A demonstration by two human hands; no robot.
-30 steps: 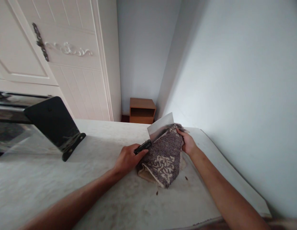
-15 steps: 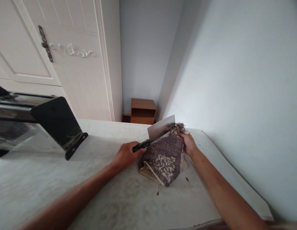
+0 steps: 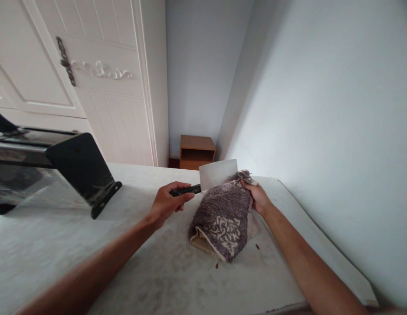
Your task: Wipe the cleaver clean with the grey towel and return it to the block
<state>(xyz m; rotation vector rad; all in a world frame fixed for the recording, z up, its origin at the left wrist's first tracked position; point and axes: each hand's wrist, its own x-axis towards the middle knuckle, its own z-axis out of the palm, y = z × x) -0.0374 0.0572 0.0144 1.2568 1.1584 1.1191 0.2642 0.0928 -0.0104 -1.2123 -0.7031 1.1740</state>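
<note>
My left hand [image 3: 170, 202] is closed round the black handle of a cleaver [image 3: 218, 174], whose broad metal blade points right. The blade's lower edge lies along the top of a folded purple-grey cloth [image 3: 219, 210] with a cream pattern; whether it presses on the cloth I cannot tell. My right hand [image 3: 256, 194] grips the cloth at its bunched upper right end, close to the blade's tip. The cloth's lower part rests on the table, its pale underside showing at the fold.
The pale, stained table [image 3: 151, 271] bears small dark bits near the cloth. A black-sided machine with clear panels [image 3: 82, 168] stands at the left. Beyond are a white wardrobe [image 3: 114, 109] and a small brown cabinet [image 3: 197, 142]. A wall [image 3: 338, 131] runs along the right.
My left hand has drawn the cleaver slightly left, and its handle has turned closer to level. The right hand keeps its hold on the cloth, almost still.
</note>
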